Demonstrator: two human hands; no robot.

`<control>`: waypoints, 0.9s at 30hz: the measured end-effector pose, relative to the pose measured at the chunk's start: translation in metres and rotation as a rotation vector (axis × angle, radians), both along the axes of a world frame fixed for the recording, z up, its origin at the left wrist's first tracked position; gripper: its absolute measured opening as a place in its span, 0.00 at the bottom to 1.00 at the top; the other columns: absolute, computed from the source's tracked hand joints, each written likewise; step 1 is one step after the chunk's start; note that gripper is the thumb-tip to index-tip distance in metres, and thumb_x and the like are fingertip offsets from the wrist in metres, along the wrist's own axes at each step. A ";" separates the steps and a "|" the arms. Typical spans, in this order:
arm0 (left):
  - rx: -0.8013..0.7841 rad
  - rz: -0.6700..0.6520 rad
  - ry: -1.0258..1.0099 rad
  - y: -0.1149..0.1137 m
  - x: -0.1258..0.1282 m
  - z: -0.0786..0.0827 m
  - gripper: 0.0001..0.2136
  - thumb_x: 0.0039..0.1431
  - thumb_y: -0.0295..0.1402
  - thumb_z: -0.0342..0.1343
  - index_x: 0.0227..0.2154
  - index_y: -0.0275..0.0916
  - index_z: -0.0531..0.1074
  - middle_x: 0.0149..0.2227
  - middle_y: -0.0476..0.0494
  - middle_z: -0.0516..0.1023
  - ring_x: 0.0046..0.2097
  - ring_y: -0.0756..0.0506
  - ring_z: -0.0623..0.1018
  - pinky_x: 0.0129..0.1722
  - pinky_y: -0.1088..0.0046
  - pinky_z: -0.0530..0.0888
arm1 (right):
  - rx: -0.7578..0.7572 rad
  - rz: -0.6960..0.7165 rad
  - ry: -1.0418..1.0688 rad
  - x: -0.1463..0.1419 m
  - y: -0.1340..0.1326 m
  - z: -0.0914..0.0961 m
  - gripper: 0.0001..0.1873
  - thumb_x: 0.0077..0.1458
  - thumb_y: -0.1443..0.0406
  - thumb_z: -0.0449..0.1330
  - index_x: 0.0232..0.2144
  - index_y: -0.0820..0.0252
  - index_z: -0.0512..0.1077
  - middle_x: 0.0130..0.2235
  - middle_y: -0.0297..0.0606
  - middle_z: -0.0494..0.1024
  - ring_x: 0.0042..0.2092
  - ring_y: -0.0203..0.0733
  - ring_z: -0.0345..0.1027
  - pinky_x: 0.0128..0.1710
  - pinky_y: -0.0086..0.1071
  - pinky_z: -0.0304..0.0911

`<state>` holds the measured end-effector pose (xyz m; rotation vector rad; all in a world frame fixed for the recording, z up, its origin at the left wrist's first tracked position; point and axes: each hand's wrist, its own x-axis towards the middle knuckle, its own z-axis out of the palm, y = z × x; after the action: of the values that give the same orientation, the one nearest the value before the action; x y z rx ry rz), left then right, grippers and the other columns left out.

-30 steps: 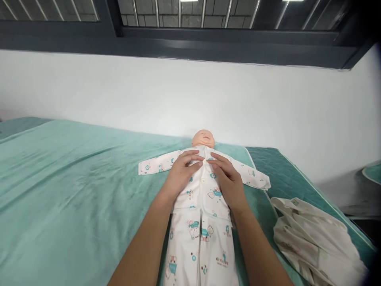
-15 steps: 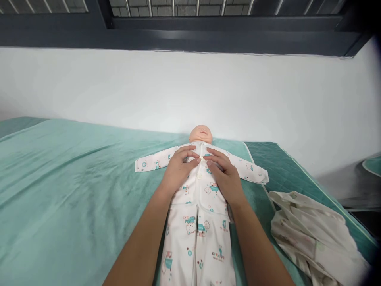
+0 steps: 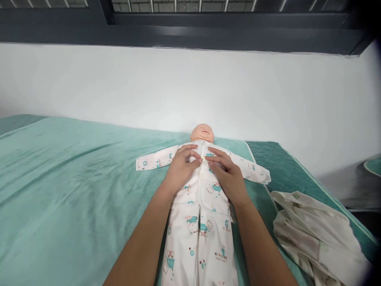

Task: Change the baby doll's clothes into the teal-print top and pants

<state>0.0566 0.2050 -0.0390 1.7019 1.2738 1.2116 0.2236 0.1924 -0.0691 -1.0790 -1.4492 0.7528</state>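
Note:
A baby doll (image 3: pixel 202 133) lies on its back, dressed in a white printed baby shirt (image 3: pixel 187 192) and matching trousers (image 3: pixel 181 242). Both sleeves stretch out to the sides. At the chest, my left hand (image 3: pixel 182 167) pinches the shirt's front edge with thumb and forefinger. From the other side my right hand (image 3: pixel 228 174) pinches at the same place, its fingertips close to the left ones. Between the fingertips shows a small pale button (image 3: pixel 203 159). Lower on the front, another button (image 3: pixel 201 175) is visible.
A light green cover (image 3: pixel 74 190) spreads under the doll, with a darker quilted mat (image 3: pixel 268 159) at the right. Crumpled white cloth (image 3: pixel 318 238) lies at the lower right. Behind stands a white wall (image 3: pixel 178 87) below a dark window frame (image 3: pixel 208 33).
Both hands stay at the same button with hardly any finger movement. The whole view has shifted slightly.

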 end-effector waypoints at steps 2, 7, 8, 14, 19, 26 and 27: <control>-0.009 -0.006 -0.012 0.000 -0.001 0.000 0.02 0.57 0.31 0.59 0.29 0.42 0.75 0.58 0.48 0.72 0.61 0.42 0.69 0.59 0.63 0.64 | -0.014 0.002 0.013 0.000 -0.001 0.000 0.08 0.57 0.61 0.63 0.39 0.45 0.81 0.59 0.31 0.72 0.63 0.48 0.62 0.64 0.48 0.56; -0.042 -0.039 -0.075 0.003 -0.005 -0.004 0.03 0.58 0.34 0.59 0.30 0.44 0.77 0.58 0.49 0.72 0.59 0.42 0.70 0.61 0.62 0.62 | -0.017 0.018 0.029 -0.001 -0.001 0.001 0.09 0.57 0.61 0.62 0.39 0.44 0.81 0.58 0.30 0.73 0.63 0.47 0.61 0.65 0.47 0.55; -0.042 -0.043 -0.093 0.004 -0.005 -0.005 0.04 0.58 0.35 0.59 0.31 0.44 0.78 0.59 0.50 0.72 0.59 0.42 0.70 0.60 0.62 0.63 | -0.010 0.020 0.022 0.000 -0.001 0.001 0.10 0.58 0.61 0.62 0.40 0.44 0.81 0.58 0.30 0.73 0.63 0.47 0.61 0.65 0.47 0.55; -0.036 -0.042 -0.115 0.004 -0.005 -0.006 0.04 0.57 0.37 0.61 0.34 0.46 0.79 0.59 0.49 0.72 0.59 0.43 0.71 0.60 0.63 0.63 | 0.022 0.033 -0.012 0.001 0.001 0.000 0.12 0.59 0.61 0.61 0.43 0.43 0.80 0.59 0.30 0.73 0.63 0.47 0.61 0.65 0.48 0.54; -0.055 -0.029 -0.069 0.003 -0.005 -0.002 0.03 0.56 0.37 0.61 0.31 0.45 0.78 0.60 0.51 0.71 0.58 0.42 0.71 0.59 0.62 0.63 | 0.025 0.042 -0.012 0.001 0.000 0.000 0.11 0.59 0.61 0.61 0.42 0.43 0.81 0.59 0.30 0.73 0.64 0.47 0.60 0.65 0.47 0.54; -0.045 -0.041 -0.048 0.004 -0.004 -0.003 0.04 0.56 0.38 0.61 0.30 0.45 0.77 0.60 0.49 0.71 0.59 0.41 0.70 0.61 0.59 0.63 | 0.025 0.032 -0.029 0.001 0.001 0.001 0.11 0.59 0.60 0.61 0.42 0.45 0.80 0.59 0.31 0.73 0.63 0.47 0.60 0.65 0.47 0.54; -0.046 -0.040 -0.049 0.004 -0.004 -0.003 0.04 0.57 0.38 0.60 0.30 0.45 0.77 0.60 0.49 0.71 0.59 0.41 0.70 0.61 0.59 0.63 | 0.026 0.029 -0.026 0.001 0.001 0.001 0.10 0.59 0.60 0.61 0.42 0.46 0.80 0.59 0.32 0.73 0.63 0.47 0.61 0.65 0.47 0.54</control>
<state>0.0525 0.2087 -0.0418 1.6474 1.2236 1.1849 0.2244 0.1935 -0.0685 -1.0533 -1.4956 0.7415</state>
